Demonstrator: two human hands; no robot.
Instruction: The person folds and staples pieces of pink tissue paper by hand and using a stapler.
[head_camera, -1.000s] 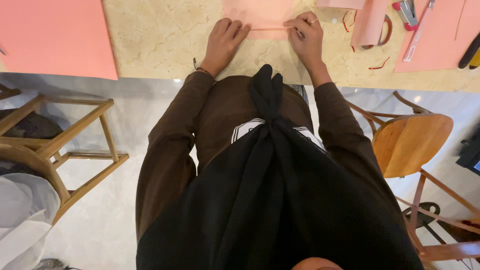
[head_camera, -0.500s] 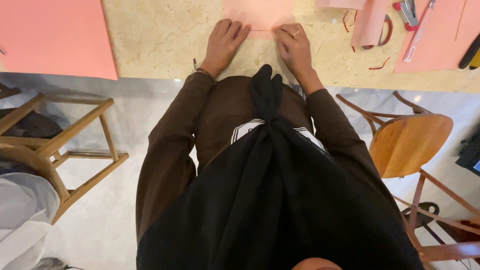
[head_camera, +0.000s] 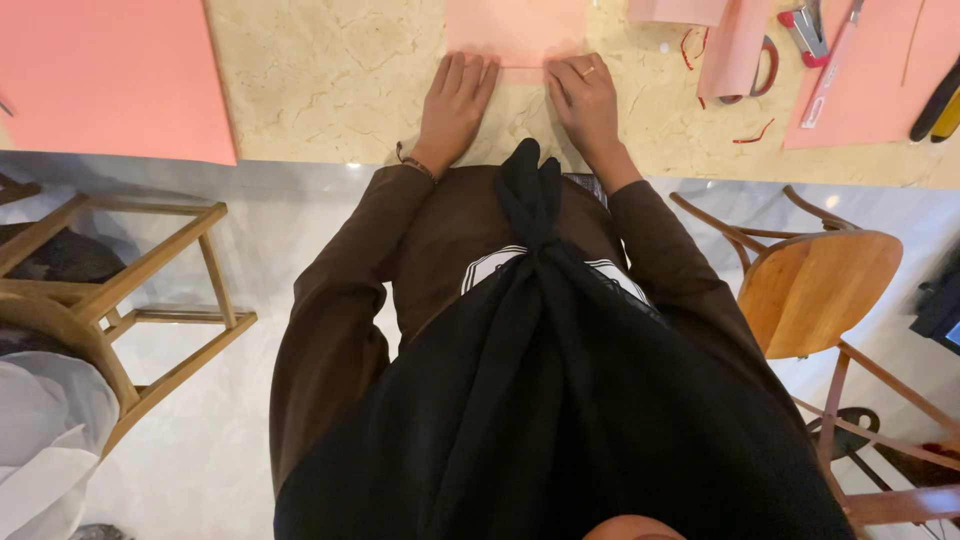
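- Head view: a small folded sheet of pink paper (head_camera: 515, 30) is seen lying on the beige marbled stone worktop (head_camera: 330, 80), at its near edge, cut off by the top of the frame.
- The left hand (head_camera: 455, 100) and the right hand (head_camera: 585, 95) are laid flat, fingers pressed on the sheet's near edge; nothing is clasped in either grip.
- Two larger pink sheets are counted: one far left (head_camera: 110, 75), one far right (head_camera: 870, 80).
- Red-handled scissors (head_camera: 765, 65) are partly covered by a pink paper strip (head_camera: 735, 50).
- Two wooden chairs are seen, left (head_camera: 120, 300) and right (head_camera: 820, 290).
- The lower frame is blocked by dark clothing (head_camera: 560, 400).
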